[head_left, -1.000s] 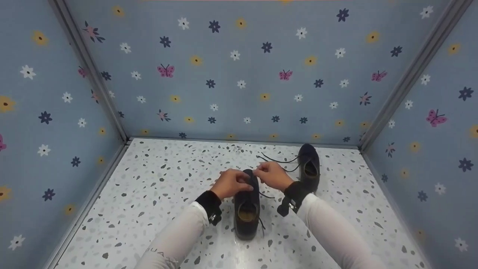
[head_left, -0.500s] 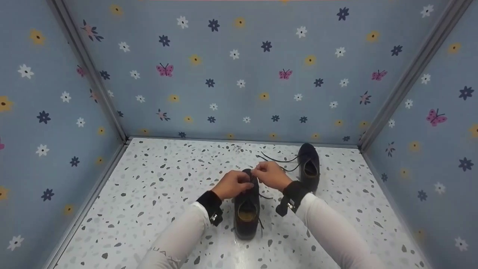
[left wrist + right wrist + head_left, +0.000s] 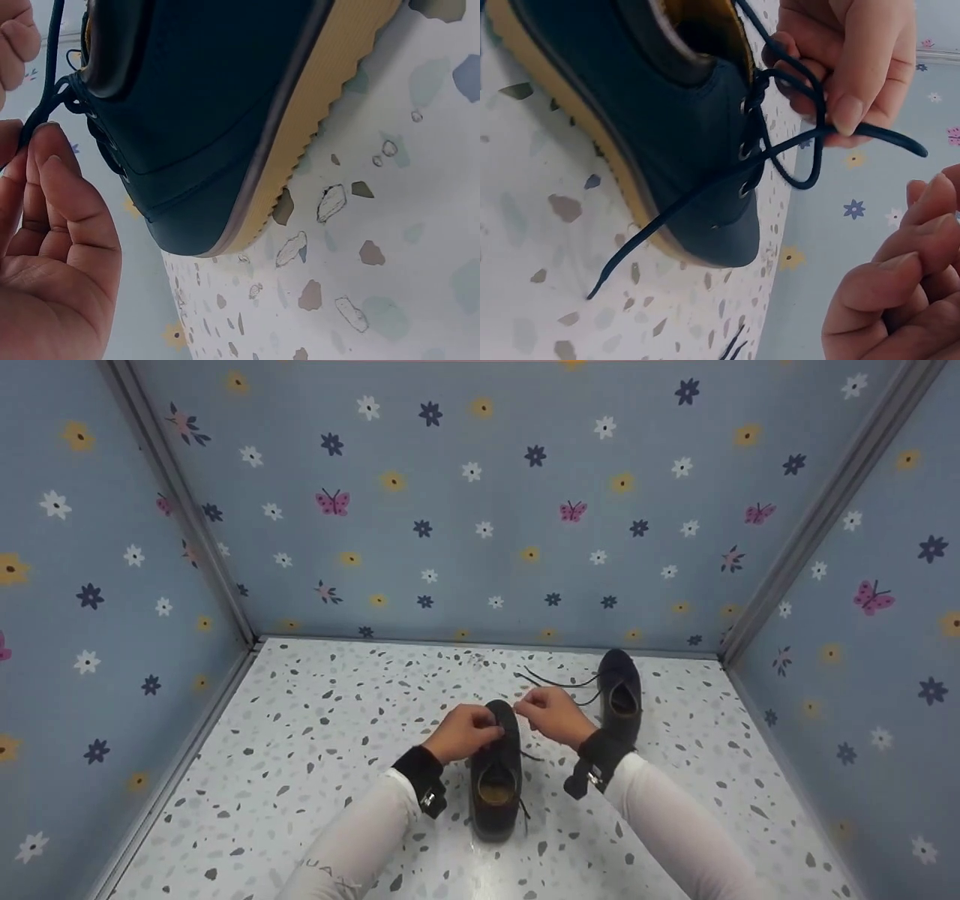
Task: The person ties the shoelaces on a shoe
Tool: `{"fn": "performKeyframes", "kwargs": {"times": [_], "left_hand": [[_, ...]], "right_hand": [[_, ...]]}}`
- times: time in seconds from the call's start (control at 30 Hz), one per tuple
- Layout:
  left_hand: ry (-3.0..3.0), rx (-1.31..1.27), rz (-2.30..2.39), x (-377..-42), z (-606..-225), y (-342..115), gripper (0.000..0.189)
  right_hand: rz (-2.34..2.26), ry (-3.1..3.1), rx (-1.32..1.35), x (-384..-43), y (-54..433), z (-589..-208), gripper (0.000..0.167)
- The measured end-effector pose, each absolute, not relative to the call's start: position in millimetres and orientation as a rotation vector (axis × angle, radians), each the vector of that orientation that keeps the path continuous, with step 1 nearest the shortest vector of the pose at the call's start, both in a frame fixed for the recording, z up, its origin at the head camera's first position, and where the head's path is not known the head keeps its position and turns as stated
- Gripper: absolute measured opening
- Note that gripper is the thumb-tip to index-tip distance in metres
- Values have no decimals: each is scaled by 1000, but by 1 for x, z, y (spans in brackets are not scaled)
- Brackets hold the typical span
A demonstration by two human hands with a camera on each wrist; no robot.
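Note:
A dark navy shoe with a tan sole stands on the speckled floor, toe away from me. My left hand pinches a loop of its black shoelace at the top eyelets; the left wrist view shows the fingertips closed on the lace. My right hand hovers beside the shoe's toe with its fingers curled, and a lace strand runs up to it. One free lace end trails over the shoe's side to the floor.
A second navy shoe stands at the back right with its laces loose on the floor. Blue walls with flowers and butterflies close in the left, back and right sides. Black wrist straps sit on both white sleeves.
My right hand has shifted slightly to the right, away from the left hand. The left hand stays at the shoe's eyelets. Neither shoe has moved.

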State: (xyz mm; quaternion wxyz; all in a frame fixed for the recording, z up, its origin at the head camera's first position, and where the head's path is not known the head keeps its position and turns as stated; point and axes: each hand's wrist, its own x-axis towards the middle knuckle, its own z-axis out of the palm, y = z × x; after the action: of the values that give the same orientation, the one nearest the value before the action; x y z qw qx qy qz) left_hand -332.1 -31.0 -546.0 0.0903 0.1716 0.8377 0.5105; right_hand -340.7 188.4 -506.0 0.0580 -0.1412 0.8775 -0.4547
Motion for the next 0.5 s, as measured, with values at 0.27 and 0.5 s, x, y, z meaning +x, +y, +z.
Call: {"fn": "performKeyframes", "kwargs": {"times": [0.27, 0.5], "left_hand": [[2415, 404, 1613, -331, -551, -34, 17], [2401, 363, 1638, -332, -552, -35, 15]], "right_hand": [[-1333, 2671, -506, -331, 205, -518, 20], [-1203, 2620, -639, -319, 202, -528, 18]]}}
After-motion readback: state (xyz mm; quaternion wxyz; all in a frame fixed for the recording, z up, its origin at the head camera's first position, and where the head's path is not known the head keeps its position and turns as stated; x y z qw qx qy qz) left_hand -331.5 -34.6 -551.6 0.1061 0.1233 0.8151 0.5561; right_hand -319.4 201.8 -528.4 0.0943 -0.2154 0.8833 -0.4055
